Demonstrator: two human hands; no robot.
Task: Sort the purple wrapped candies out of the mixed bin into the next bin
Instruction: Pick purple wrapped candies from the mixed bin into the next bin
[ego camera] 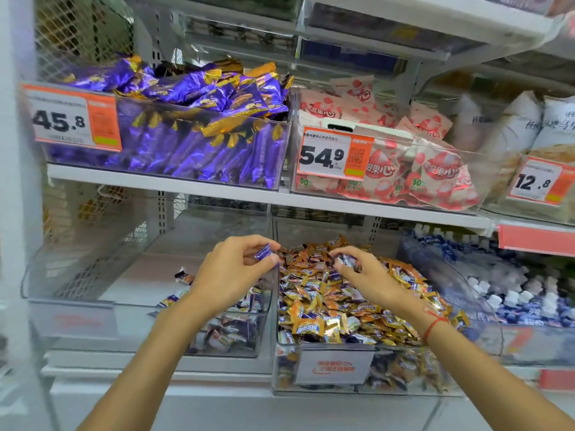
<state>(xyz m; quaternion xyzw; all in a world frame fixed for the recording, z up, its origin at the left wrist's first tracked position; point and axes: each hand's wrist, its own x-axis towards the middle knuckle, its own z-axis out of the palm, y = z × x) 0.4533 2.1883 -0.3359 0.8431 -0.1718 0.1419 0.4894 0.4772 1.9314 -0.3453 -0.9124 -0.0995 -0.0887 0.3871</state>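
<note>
Left hand point(230, 269) pinching one purple candy point(263, 252) at fingertip level, just above the dividing wall, receiving bin point(93, 293) below and to its left. Right hand point(357, 272) curled round another purple piece point(343, 261), atop the mixed bin point(336, 365) heap. Mid-transfer, seemingly. Next: carry leftward, release over the few sorted candies.

A single wide view from the person's head looks forward and slightly down at store shelves point(280, 197), close enough that both forearms reach in from the bottom of the frame. The lower bins point(326, 365) fill the centre; edges bend and blur.
</note>
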